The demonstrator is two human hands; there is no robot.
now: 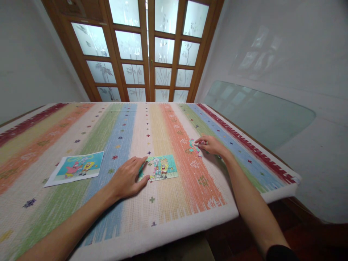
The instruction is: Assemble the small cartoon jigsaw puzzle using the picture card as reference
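Note:
A partly assembled cartoon jigsaw puzzle (pixel 170 165) lies flat on the striped tablecloth in front of me. My left hand (pixel 133 175) rests at its left side, thumb and fingers stretched apart along the edge; the left part of the puzzle shows a gap. Farther right, my right hand (pixel 208 145) is closed in a pinch over a small pile of loose puzzle pieces (pixel 191 145). A pale piece shows between its fingers, partly hidden. To the left lies a printed picture (pixel 78 167) of the cartoon characters, its white margin slightly curled.
A striped tablecloth (pixel 163 203) with woven patterns covers the table, its near edge hanging over the front. Wooden doors with frosted panes (pixel 133 50) stand behind the table. A glass panel (pixel 252 108) is by the white wall at right.

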